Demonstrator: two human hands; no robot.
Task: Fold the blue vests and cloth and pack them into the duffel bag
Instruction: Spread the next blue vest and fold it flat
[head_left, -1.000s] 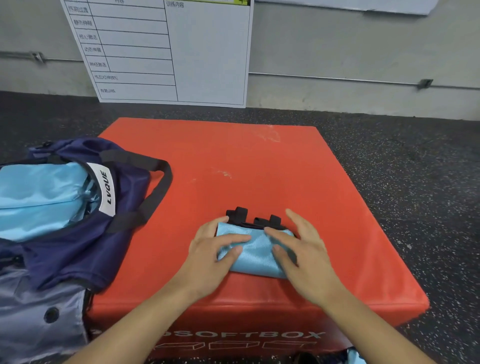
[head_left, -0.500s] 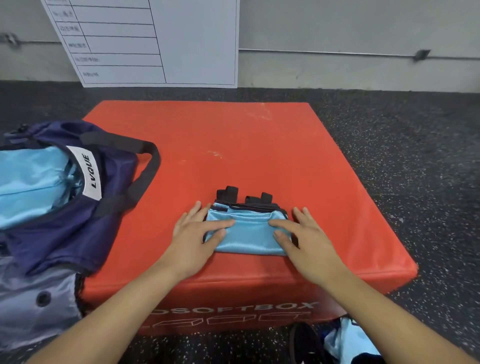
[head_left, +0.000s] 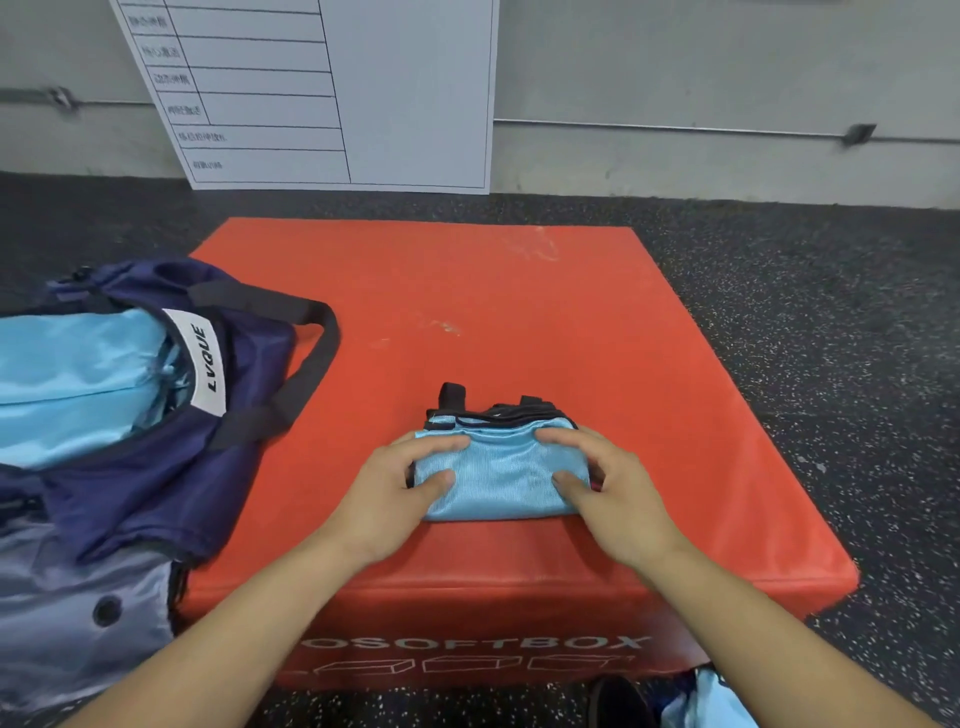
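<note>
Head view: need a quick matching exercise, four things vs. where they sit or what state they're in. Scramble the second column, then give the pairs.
Things
1. folded blue vest
2. navy duffel bag
3. whiteboard
4. left hand

Places or states
A. leaning against the wall beyond the red soft box
B. gripping the left end of the bundle
C. lying near the box's front edge, held between both hands
D. open at the box's left side, light blue fabric inside

Pairs: 1-C, 2-D, 3-A, 4-B

The right hand grips the bundle's other end.
</note>
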